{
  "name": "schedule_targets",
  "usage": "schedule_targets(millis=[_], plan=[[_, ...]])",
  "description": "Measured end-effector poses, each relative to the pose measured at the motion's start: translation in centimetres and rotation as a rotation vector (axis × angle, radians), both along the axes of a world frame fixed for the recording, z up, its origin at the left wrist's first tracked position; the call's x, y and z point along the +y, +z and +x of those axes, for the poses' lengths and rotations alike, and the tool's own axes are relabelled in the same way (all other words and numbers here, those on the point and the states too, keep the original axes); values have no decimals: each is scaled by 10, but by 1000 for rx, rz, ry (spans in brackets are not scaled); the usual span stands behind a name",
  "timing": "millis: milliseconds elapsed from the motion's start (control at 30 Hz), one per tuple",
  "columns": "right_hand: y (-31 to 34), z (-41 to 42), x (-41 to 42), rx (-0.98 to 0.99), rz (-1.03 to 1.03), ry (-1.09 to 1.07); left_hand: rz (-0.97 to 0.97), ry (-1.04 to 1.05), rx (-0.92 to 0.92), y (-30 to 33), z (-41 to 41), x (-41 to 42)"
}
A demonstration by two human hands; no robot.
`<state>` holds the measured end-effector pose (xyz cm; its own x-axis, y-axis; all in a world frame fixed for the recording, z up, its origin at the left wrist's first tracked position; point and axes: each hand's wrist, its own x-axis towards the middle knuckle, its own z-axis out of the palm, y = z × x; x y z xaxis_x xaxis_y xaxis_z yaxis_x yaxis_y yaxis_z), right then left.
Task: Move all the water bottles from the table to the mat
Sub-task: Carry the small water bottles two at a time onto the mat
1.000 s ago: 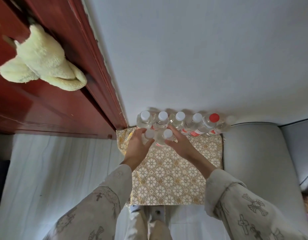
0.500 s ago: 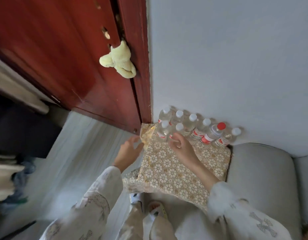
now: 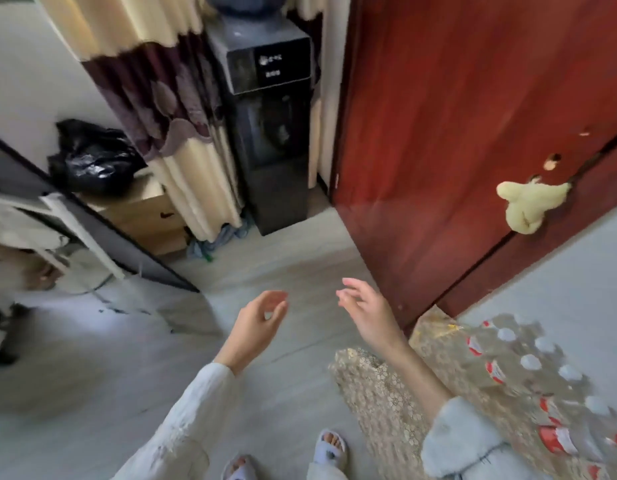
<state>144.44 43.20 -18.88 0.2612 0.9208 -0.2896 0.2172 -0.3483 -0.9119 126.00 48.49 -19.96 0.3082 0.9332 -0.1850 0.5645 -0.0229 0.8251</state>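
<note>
Several clear water bottles (image 3: 532,365) with white caps and red labels stand in rows on the gold patterned mat (image 3: 380,400) at the lower right, blurred by motion. My left hand (image 3: 258,323) hovers over the floor in the middle, fingers loosely curled and holding nothing. My right hand (image 3: 369,313) is just to its right, fingers spread and empty, left of the mat and apart from the bottles. No table with bottles shows in this view.
A red wooden door (image 3: 456,133) with a pale plush toy (image 3: 529,206) on its handle stands at the right. A black water dispenser (image 3: 269,116), curtains (image 3: 154,98), a black bag (image 3: 92,157) on cardboard boxes and a dark frame (image 3: 102,233) are ahead and left.
Both hands have let go of the bottles and drawn away from the mat. The view has swung left, from the mat and wall towards the door and the room.
</note>
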Motion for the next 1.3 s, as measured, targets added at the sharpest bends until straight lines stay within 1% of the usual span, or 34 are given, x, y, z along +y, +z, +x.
schedule_targets(millis=[67,133,167,267,400,467,567,733,900,1300], plan=[[7,-56,22,-12,4,137,14,143,-32,9,-59,-4],[13,-104,36,-13,14,240,15,242,-49,14,-107,-9],[15,-144,43,-8,22,315,21,320,-59,16,-145,-16],[21,-233,51,-5,37,468,37,465,-69,21,-225,-34],[30,-387,47,-5,79,728,69,682,-86,23,-359,-68],[33,-451,44,-8,107,835,89,784,-76,26,-414,-86],[39,-541,37,-20,124,1006,118,977,-72,32,-497,-122],[45,-669,26,-19,164,1246,143,1252,-82,39,-605,-176],[44,-785,23,16,162,1407,128,1421,-89,40,-690,-199],[61,-1083,54,81,206,1681,189,1696,-65,68,-930,-192]])
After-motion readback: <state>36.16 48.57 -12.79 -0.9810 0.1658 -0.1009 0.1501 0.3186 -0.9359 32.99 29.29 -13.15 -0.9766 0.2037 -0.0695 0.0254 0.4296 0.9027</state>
